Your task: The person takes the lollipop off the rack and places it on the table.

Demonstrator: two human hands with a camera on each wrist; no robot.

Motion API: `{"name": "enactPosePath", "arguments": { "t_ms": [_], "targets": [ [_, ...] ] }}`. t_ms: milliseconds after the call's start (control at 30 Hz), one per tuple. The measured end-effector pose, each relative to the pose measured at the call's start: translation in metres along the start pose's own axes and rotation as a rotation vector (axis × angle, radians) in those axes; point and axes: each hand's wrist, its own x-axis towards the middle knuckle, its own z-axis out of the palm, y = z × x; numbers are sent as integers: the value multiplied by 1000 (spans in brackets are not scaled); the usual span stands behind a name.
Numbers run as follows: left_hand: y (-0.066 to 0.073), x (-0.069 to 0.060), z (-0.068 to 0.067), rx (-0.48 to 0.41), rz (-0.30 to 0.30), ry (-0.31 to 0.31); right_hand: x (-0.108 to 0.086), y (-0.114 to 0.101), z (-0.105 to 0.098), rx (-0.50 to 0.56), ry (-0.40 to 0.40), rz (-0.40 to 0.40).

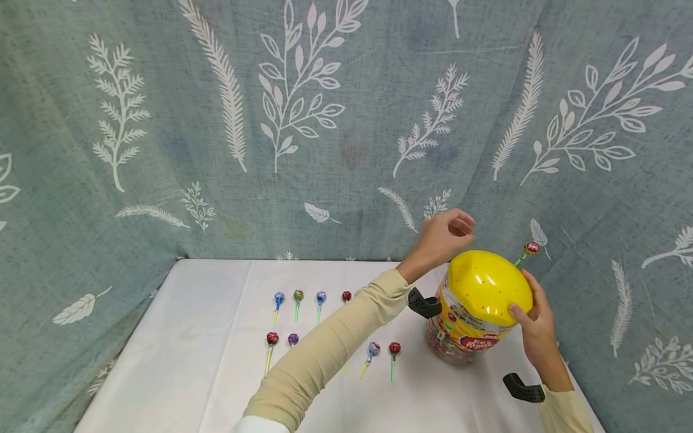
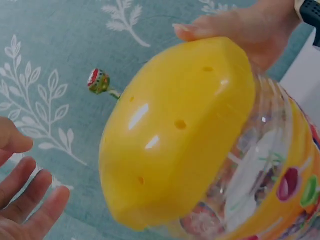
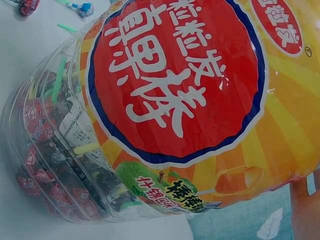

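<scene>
A clear lollipop jar (image 1: 460,343) with a yellow lid (image 1: 484,285) stands tilted at the table's right side. My right hand (image 1: 538,322) grips it at the lid, thumb on the yellow edge and fingers around the far side. A lollipop (image 1: 532,248) on a green stick pokes up from the lid's far edge; where its stick ends is hidden. Just above and left of the lid hovers my left hand (image 1: 446,234), fingers loosely bent and holding nothing. In the left wrist view its fingers (image 2: 42,210) are apart from the lid. Wrapped lollipops (image 3: 37,175) fill the jar's bottom.
Several lollipops lie in two rows on the white table (image 1: 178,343), among them a blue one (image 1: 278,299) and a red one (image 1: 394,349). My left sleeve (image 1: 330,355) crosses over the rows and hides some. A patterned grey-green cloth (image 1: 346,132) hangs behind the table.
</scene>
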Motion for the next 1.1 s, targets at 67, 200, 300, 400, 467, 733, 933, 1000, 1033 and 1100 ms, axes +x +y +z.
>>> {"name": "enactPosePath", "arguments": {
  "t_ms": [67,200,300,400,467,733,933,1000,1033,1100],
  "targets": [
    [2,4,5,-4,6,-14,-1,0,-1,-4,1,1],
    [5,9,16,-8,1,-30,-2,2,0,-8,-3,12],
    [6,12,27,-14,-8,-37,-3,2,1,-12,0,24],
    [8,13,39,-28,-5,-59,-3,1,0,-19,2,29],
    [9,14,47,-33,8,-74,-2,1,-1,-29,3,27],
    [10,20,76,61,11,-185,0,2,-4,-20,12,23],
    [16,23,88,93,31,-218,0,4,-4,-47,9,21],
    [18,24,90,105,43,-218,1,4,-4,-42,13,24],
    [19,24,90,113,46,-213,1,4,-4,-37,17,23],
    [20,24,91,118,46,-205,2,4,-4,-33,13,18]
  ]
}}
